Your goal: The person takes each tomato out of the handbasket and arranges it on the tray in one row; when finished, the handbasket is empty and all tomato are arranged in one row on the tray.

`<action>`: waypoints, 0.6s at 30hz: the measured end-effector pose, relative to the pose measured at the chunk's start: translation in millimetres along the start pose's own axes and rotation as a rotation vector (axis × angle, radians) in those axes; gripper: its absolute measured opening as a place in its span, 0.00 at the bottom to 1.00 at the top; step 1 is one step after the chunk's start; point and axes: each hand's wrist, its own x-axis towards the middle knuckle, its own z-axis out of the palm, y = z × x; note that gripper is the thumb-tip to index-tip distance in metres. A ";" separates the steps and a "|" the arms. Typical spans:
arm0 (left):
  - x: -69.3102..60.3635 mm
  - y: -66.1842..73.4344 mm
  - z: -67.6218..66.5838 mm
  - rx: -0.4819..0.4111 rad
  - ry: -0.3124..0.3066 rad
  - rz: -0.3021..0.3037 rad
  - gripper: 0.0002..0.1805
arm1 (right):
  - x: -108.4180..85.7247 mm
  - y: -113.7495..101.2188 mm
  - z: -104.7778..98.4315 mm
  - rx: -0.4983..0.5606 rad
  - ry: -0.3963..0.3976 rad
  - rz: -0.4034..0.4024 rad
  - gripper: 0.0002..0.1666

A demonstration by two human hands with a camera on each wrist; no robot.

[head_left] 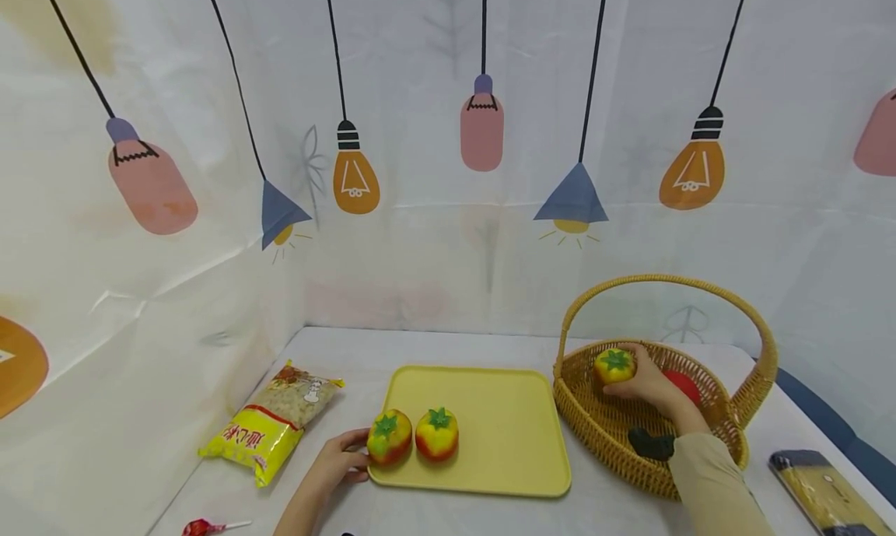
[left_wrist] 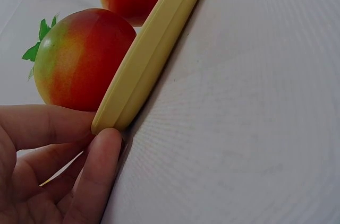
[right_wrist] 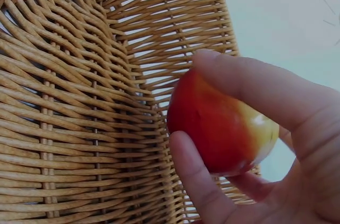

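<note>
My right hand grips a yellow-and-red persimmon with a green leafy top, inside the wicker basket. In the right wrist view, thumb and fingers wrap the fruit's sides, close to the woven wall. At the yellow tray, my left hand pinches the near left corner of the rim, one finger above and one below, as the left wrist view shows. Two similar persimmons sit side by side on the tray's left part; the left persimmon is right beside my fingers, the other persimmon just beyond.
A red round thing and a black object lie in the basket, under its tall handle. Left of the tray are a yellow snack bag and a red lollipop. A dark-and-gold packet lies at right.
</note>
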 end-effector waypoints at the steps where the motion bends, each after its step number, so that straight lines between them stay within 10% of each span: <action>1: -0.1 -0.1 -0.1 0.002 0.001 -0.004 0.32 | 0.1 -0.4 0.2 0.020 0.003 0.003 0.55; 18: 0.3 -0.4 -1.7 0.008 -0.015 -0.004 0.31 | -3.4 -19.1 -3.4 0.111 -0.006 0.019 0.55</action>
